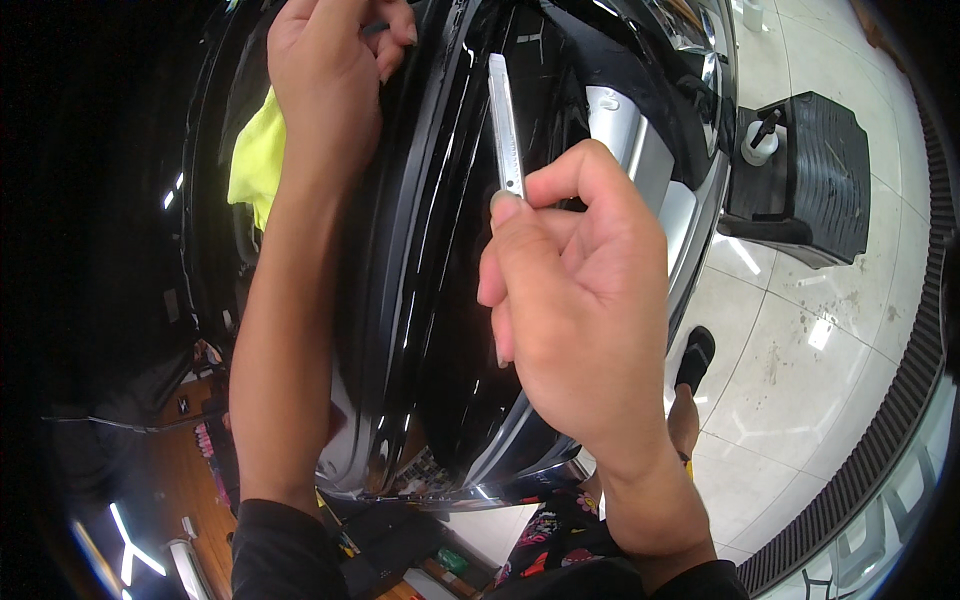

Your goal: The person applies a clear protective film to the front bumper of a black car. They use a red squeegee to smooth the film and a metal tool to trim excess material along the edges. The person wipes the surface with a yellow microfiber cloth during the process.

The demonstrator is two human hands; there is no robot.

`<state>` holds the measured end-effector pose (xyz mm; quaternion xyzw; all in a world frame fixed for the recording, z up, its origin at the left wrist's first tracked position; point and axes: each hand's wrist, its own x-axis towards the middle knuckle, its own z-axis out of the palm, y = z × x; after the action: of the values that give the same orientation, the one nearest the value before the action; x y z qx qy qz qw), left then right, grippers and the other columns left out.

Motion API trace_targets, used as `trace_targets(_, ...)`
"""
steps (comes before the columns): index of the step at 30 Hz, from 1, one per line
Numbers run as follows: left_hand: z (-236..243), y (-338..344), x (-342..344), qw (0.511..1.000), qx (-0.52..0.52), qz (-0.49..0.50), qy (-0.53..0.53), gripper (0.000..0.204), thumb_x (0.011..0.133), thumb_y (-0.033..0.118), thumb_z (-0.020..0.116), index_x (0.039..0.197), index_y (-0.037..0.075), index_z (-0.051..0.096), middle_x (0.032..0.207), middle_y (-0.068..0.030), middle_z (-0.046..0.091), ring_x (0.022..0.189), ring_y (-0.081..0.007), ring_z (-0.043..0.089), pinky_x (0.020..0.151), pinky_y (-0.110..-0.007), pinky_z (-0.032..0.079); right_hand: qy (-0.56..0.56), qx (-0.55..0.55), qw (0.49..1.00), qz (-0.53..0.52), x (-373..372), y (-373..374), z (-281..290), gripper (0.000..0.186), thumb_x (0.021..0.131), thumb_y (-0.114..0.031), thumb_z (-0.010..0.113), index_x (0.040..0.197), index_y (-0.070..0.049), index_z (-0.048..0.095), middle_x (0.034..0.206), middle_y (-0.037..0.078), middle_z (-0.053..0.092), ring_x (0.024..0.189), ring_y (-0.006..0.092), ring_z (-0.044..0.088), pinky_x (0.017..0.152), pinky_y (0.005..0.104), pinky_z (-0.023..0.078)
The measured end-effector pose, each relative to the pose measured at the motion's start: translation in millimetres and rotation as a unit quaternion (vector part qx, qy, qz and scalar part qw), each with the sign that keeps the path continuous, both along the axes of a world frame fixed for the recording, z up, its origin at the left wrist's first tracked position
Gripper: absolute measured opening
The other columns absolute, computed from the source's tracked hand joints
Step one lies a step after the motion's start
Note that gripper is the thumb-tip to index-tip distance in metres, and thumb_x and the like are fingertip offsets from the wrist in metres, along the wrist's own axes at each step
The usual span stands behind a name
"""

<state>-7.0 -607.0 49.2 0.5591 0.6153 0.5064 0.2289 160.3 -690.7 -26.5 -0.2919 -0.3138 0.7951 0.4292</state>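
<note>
My right hand [572, 300] grips a slim silver snap-blade knife [505, 120], tip upward, over glossy black car bodywork [450, 400]. At the top left, my left hand [330, 70] has its fingers curled around a small dark piece that is too hidden to name, against the bodywork. Beside the left wrist, a bright yellow cloth [255, 160] lies partly behind the arm. Silver trim [620, 115] runs along the bodywork behind and right of my right hand.
On the tiled floor [770, 360] at right stands a black plastic box-like stool [815, 200] holding a white bottle with a dark top [760, 148]. A foot in a black sandal [697, 355] shows below. A ribbed dark strip [905, 400] curves along the far right.
</note>
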Motion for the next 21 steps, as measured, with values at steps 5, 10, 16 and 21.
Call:
trace_targets(5, -4.1, 1.5, -3.6, 0.999, 0.013, 0.021, 0.025, 0.018, 0.105, 0.021, 0.056, 0.094, 0.008, 0.061, 0.067, 0.0018, 0.055, 0.05, -0.0034, 0.049, 0.042, -0.017, 0.031, -0.002, 0.013, 1.0, -0.003, 1.2, -7.2, -3.1, 0.009, 0.105, -0.004, 0.055, 0.099, -0.002, 0.048, 0.065, 0.007, 0.06, 0.042, 0.0053, 0.047, 0.038, 0.0216, 0.035)
trace_targets(10, -4.8, 2.7, -3.6, 1.0, 0.004, 0.014, 0.018, 0.018, 0.106, 0.021, 0.056, 0.094, 0.008, 0.061, 0.069, 0.0026, 0.055, 0.051, -0.0033, 0.05, 0.042, -0.017, 0.031, 0.017, -0.04, 0.999, -0.023, 1.2, -13.6, 1.4, 0.018, 0.102, -0.001, 0.06, 0.091, -0.002, 0.045, 0.055, 0.005, 0.052, 0.05, 0.0054, 0.041, 0.047, 0.0304, 0.031)
trace_targets(16, -6.3, 1.5, -6.3, 1.0, 0.011, 0.011, 0.024, 0.018, 0.106, 0.021, 0.056, 0.094, 0.008, 0.061, 0.071, 0.0029, 0.055, 0.052, -0.0037, 0.051, 0.042, -0.017, 0.031, 0.03, -0.051, 0.998, -0.021, -1.2, -16.0, 1.0, 0.017, 0.101, 0.0, 0.06, 0.091, -0.002, 0.046, 0.055, 0.006, 0.053, 0.049, 0.0068, 0.044, 0.047, 0.0316, 0.032)
trace_targets(21, -5.3, 1.7, -1.5, 0.999, 0.003, 0.027, 0.036, 0.02, 0.106, 0.024, 0.057, 0.095, 0.008, 0.061, 0.073, 0.0026, 0.055, 0.053, -0.0044, 0.051, 0.043, -0.018, 0.031, 0.041, -0.046, 0.998, -0.032, -6.7, -18.3, -0.4, 0.016, 0.099, 0.001, 0.06, 0.092, -0.001, 0.046, 0.056, 0.013, 0.055, 0.047, 0.0143, 0.051, 0.048, 0.0353, 0.036)
